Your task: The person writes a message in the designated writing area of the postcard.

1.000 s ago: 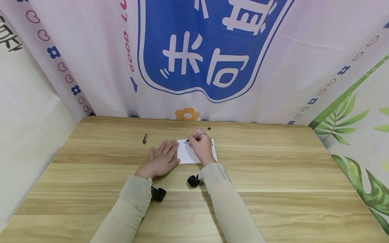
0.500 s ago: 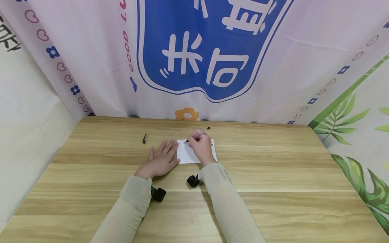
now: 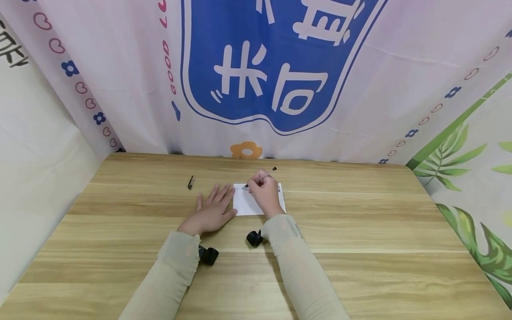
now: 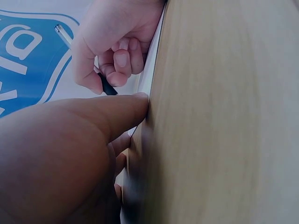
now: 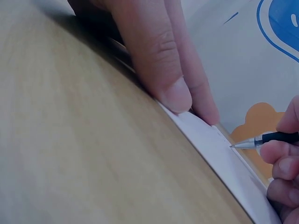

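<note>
Two pale sleeves (image 3: 310, 275) lead to a white paper (image 3: 246, 205) on a table (image 3: 380, 231).
At the paper's left edge, the left hand (image 3: 210, 216) lies flat, fingers spread, gripping nothing; over the paper, the right hand (image 3: 265, 193) curls, pinching a pen (image 5: 268, 137); left of the paper lies a pen cap (image 3: 190, 182); beyond it hangs a printed curtain (image 3: 400, 89).

We seem to be in a curtained-off indoor nook, whether home or studio we cannot tell: 1 wooden table (image 3: 372, 240), a printed cloth (image 3: 276, 75) hanging behind its far edge, a leaf-printed backdrop (image 3: 464, 153) beyond its right edge.
</note>
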{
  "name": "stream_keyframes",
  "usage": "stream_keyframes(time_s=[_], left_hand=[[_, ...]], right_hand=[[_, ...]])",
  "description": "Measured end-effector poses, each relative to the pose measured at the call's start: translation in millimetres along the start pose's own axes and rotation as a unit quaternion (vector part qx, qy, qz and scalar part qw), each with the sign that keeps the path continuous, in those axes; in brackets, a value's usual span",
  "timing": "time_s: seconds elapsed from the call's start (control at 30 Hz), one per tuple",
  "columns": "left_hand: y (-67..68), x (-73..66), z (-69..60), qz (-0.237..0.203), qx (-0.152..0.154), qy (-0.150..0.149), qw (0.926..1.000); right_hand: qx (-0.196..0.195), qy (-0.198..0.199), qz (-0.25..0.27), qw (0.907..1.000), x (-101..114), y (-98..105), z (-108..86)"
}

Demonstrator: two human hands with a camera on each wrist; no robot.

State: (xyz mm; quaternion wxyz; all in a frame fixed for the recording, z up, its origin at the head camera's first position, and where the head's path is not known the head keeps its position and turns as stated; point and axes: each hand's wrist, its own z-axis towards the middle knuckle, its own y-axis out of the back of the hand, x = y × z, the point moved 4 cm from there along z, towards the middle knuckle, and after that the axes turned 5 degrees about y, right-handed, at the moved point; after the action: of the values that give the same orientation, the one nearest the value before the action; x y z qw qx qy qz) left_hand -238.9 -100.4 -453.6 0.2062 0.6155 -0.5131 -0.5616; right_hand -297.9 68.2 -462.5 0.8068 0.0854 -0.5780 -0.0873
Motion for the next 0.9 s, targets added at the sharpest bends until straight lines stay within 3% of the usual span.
stream_keyframes(time_s=[0.43,0.9], left_hand=[[-0.2,-1.1,-0.4,0.002,0.002,0.0,1.0],[1.2,-1.0,-1.1,0.0,0.006,0.0,1.0]], right_hand=[[-0.019,-0.003,-0.002,0.9998,-2.9,0.8,0.6],[-0.007,0.006,-0.002,1.0,1.3,1.0,0.2]])
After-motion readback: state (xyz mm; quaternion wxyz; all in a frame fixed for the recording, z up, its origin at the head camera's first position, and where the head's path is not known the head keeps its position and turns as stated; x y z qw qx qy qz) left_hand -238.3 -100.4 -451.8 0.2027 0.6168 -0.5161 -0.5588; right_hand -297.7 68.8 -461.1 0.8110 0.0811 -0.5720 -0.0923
